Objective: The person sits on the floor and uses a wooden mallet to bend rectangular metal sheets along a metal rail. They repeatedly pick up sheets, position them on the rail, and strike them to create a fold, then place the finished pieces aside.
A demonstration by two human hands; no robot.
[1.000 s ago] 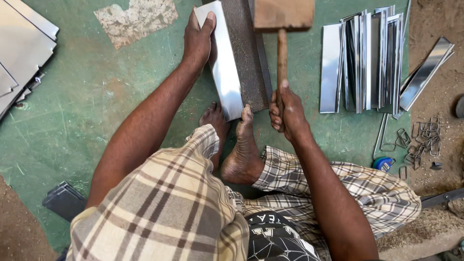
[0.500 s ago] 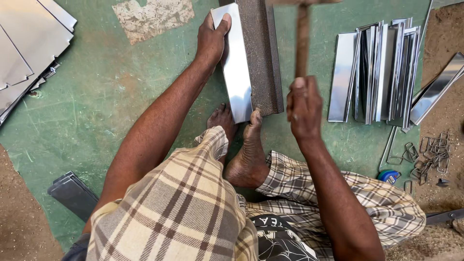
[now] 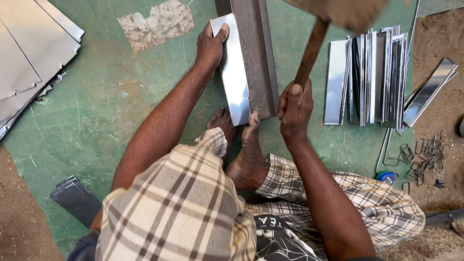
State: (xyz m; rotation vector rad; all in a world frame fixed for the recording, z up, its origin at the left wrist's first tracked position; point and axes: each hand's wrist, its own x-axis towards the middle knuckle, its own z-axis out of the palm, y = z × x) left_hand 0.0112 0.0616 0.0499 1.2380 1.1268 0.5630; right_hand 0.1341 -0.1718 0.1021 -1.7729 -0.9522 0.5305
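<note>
Person sits on the green floor [image 3: 111, 111], knees in checked cloth nearest the camera. Bare foot [image 3: 247, 154] has its toes against the near end of the dark steel bar [image 3: 256, 63], apparently to stop it sliding back. Shiny metal strip [image 3: 233, 67] lies along the bar's left edge, touching it, near end by the toes. Left hand [image 3: 211, 46] is clamped on the strip's far left edge, thumb over the top, pressing it flat to the bar so it can't shift. Right hand [image 3: 295, 108] is closed tight on the wooden handle of the mallet [image 3: 338, 12]; head is raised above the bar's far end, partly out of view. Right of the bar: a row of folded strips [image 3: 372, 77], well apart from the work. Beyond them, more strips [image 3: 430, 92] on the dirt, plus wire clips [image 3: 425, 154] and a small blue object [image 3: 386, 176]. Far left: stack of flat sheets [image 3: 34, 53]. Dark plates [image 3: 77, 198] near left. Nothing blocks the bar; only the left thumb sits close to the strike line.
</note>
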